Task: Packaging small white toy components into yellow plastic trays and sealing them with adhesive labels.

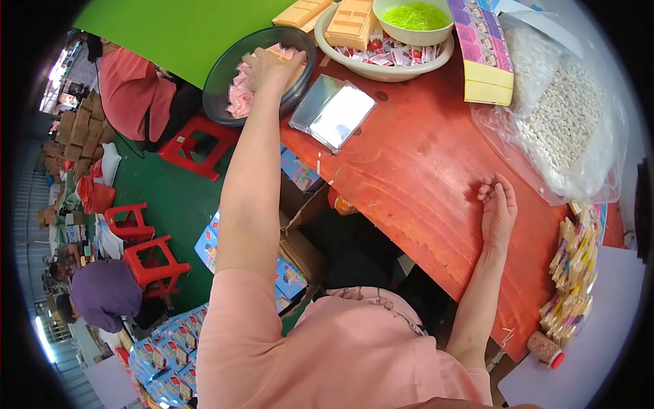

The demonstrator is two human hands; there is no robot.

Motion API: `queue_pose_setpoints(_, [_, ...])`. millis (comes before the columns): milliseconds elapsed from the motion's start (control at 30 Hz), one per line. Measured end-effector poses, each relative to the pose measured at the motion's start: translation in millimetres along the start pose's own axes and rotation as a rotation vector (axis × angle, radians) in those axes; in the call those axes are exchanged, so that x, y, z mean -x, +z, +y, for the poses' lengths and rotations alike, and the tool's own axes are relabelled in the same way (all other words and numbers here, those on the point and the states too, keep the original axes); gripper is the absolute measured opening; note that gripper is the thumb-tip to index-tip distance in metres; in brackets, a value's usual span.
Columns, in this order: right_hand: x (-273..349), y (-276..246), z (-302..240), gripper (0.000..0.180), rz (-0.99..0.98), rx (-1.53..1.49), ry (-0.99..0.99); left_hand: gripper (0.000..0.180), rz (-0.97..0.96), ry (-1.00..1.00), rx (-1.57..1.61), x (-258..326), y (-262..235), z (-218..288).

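My left hand (271,67) reaches into a dark round bowl (225,71) full of small pink packets (240,95), its fingers closed over some of them. My right hand (497,208) rests on the red wooden table (422,163) with its fingers loosely curled and nothing in it. A shiny rectangular metal tin (334,112) lies on the table between the two hands.
A cream bowl (381,68) holds red-and-white packets, orange trays (351,24) and a smaller bowl of green shreds (415,17). A clear bag of white pellets (565,116) lies right. Stacked small packets (572,279) sit near the right edge. Red stools (153,266) and other people are left.
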State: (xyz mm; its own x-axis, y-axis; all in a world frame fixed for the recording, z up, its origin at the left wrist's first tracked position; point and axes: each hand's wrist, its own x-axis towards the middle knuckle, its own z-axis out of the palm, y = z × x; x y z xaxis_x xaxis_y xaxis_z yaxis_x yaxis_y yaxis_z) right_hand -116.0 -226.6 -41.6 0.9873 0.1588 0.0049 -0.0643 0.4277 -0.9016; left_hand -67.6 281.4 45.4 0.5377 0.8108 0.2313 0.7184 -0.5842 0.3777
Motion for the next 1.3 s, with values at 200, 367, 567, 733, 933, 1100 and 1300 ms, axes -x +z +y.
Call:
queue_pose_setpoints(200, [1, -4, 1, 0.025, 0.016, 0.012, -0.019, 0.093, -0.118, -0.068, -0.027, 4, -7, 15])
queue_pose_setpoints(367, [3, 9, 0, 0.024, 0.029, 0.015, -0.016, 0.083, -0.018, -0.062, 1.112, -3, -40, -19])
queue_pose_setpoints(567, [14, 35, -22, 0.022, 0.113, 0.308, 0.144, 0.054, -0.654, -0.009, 2.069, 111, -85, 37])
queue_pose_setpoints(733, [29, 106, -51, 0.013, -0.091, 0.452, -0.209, 0.057, -1.219, -0.041, 2.197, 211, -42, 86])
queue_pose_setpoints(933, [47, 102, -62, 0.044, 0.047, 1.111, -0.68, 0.07, -1.37, -0.077, 1.939, 298, -9, 131])
queue_pose_setpoints(1100, [54, 43, -55, 0.042, 0.372, 0.515, -0.294, 0.061, -1.284, -0.102, 1.881, 323, 11, 153])
queue_pose_setpoints(1300, [57, 16, -46, 0.032, 0.366, -0.055, 0.113, 0.076, -1.718, 0.115, 1.905, 349, 25, 169])
